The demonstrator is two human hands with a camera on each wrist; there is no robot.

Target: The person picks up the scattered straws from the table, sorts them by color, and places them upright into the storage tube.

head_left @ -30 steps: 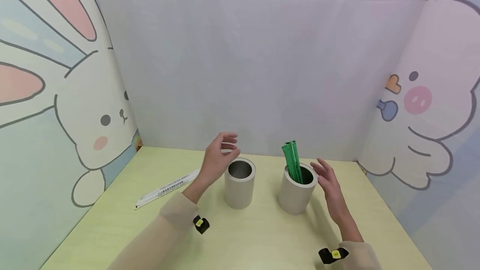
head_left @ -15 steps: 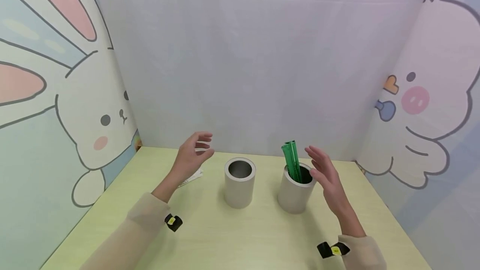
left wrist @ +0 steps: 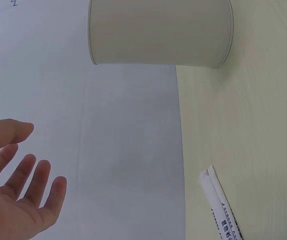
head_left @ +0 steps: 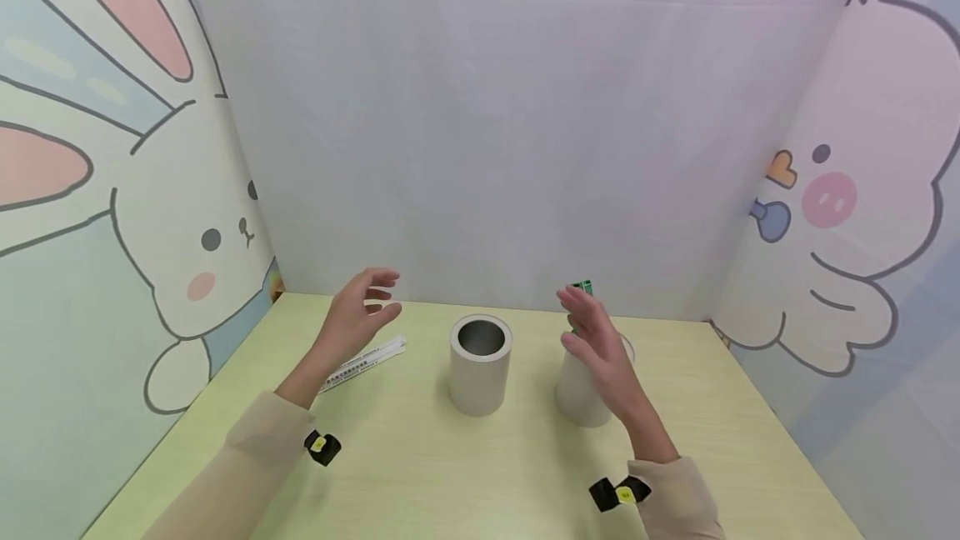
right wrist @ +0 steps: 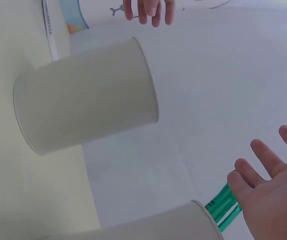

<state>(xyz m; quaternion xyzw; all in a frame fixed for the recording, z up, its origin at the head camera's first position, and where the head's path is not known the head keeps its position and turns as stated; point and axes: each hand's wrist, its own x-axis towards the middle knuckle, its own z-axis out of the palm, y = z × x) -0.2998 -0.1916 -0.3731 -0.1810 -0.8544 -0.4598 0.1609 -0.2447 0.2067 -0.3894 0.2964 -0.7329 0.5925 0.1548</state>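
Note:
My left hand point(head_left: 354, 319) hovers over the left side of the table, fingers loosely bent and holding nothing. Beneath it lie long thin white packets point(head_left: 371, 358) with dark print, partly covered by the hand and wrist. A pale cylindrical canister point(head_left: 478, 386) stands upright in the middle, its dark opening showing. In front of a second such canister point(head_left: 577, 398), on the right, my right hand point(head_left: 603, 352) is raised with fingers extended and nothing in its grasp. Green packets point(right wrist: 223, 206) rise from that second canister, mostly hidden behind the right hand in the head view.
A pale yellow table point(head_left: 420, 473) carries everything. Behind it hangs a plain whitish cloth point(head_left: 480, 148). Cartoon-printed panels close off both sides, with a rabbit point(head_left: 172, 273) at left and a pink-cheeked figure point(head_left: 862, 257) at right.
My left hand has moved left, from beside the middle canister to over the white packets. My right hand has shifted left, across the front of the right canister. Both canisters stay put.

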